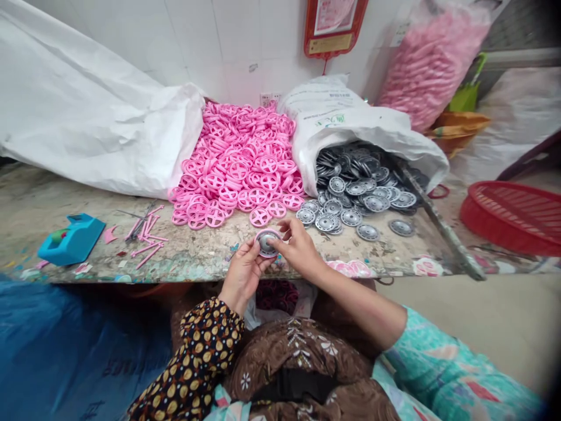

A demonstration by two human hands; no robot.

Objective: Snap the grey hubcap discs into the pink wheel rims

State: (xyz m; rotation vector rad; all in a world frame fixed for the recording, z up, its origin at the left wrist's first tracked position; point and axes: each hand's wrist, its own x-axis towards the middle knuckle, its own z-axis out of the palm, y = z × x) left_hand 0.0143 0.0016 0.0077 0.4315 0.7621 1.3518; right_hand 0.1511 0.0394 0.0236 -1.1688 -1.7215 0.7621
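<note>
Between my hands, just over the front edge of the table, is a small toy wheel (266,243), a silver-grey hubcap disc set in a pink rim. My left hand (243,270) grips it from the left and below. The thumb of my right hand (298,245) presses on its face from the right. Behind them lies a big heap of pink spoked wheel rims (239,166), spilling from a white sack (175,134). To the right, grey hubcap discs (350,217) spill out of another white sack (307,146).
A blue tape dispenser (74,241) and several pink sticks (149,248) lie at left. A grey bar (447,234) slants over the table's front edge. At right stands a red basket (508,216), with a bag of pink parts (432,67) behind. An open bag of pink pieces (276,297) sits below.
</note>
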